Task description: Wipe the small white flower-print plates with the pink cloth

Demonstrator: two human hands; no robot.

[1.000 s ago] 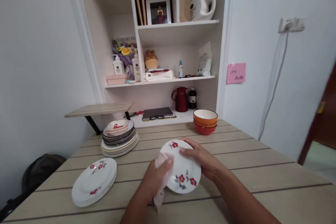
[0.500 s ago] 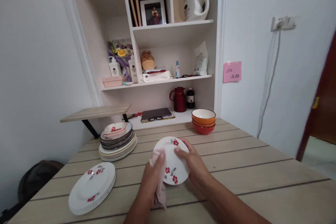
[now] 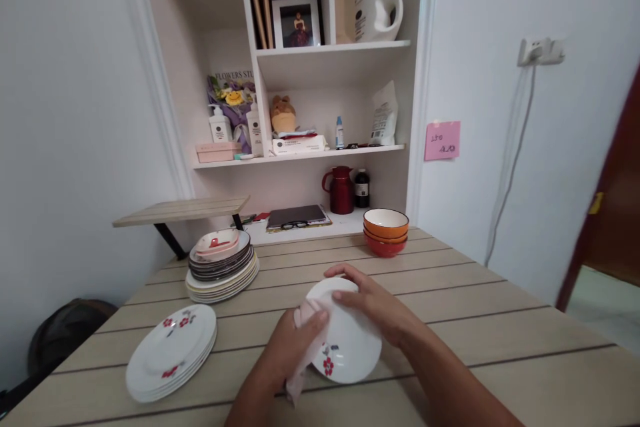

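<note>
A white plate [image 3: 353, 340] with red flowers is held tilted above the table between my two hands. My left hand [image 3: 295, 340] is closed on a pale pink cloth [image 3: 299, 380] and pinches the plate's left edge through it, thumb on top. At the plate's upper right rim is my right hand [image 3: 373, 303], with its thumb over the face and its fingers around the edge, partly hidden. To the left lies a stack of matching flowered plates [image 3: 173, 350].
Behind that stack stands a taller pile of plates [image 3: 223, 280] topped by small pink dishes [image 3: 217, 242]. Orange and red bowls [image 3: 385, 233] are stacked at the back right. A raised wooden shelf [image 3: 180, 211], a red jug [image 3: 342, 190] and a laptop-like dark slab [image 3: 296, 215] are farther back.
The plate has moved a little right and nearer to me, and its pattern has turned. My right hand has shifted toward its top edge. The cloth moved with my left hand.
</note>
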